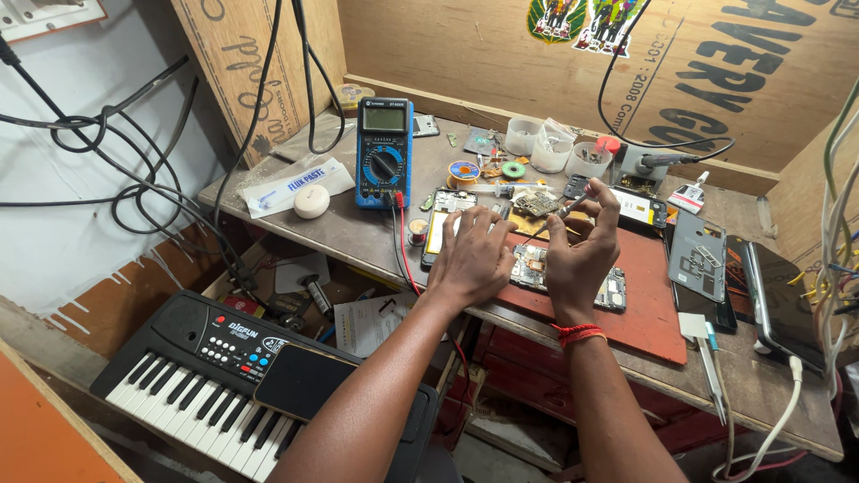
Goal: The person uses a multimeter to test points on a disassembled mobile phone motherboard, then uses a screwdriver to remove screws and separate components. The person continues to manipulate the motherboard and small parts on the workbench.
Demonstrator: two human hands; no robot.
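Note:
An opened phone (pixel 612 290) with its boards bare lies on a red mat (pixel 646 309) on the wooden bench. My left hand (pixel 472 257) rests palm down over the phone's left end, fingers spread across a second phone (pixel 442 215) with a yellowish panel. My right hand (pixel 582 253) is raised just above the opened phone and pinches thin metal tweezers (pixel 567 210) between thumb and fingers, tips toward a small circuit board (pixel 538 204) behind. A red thread band circles that wrist.
A blue multimeter (pixel 384 152) stands at the back left, its red and black leads running off the front edge. Small plastic cups (pixel 550 152), solder spools, phone back covers (pixel 697 256), loose tools and cables crowd the bench. A toy keyboard (pixel 210 385) sits below left.

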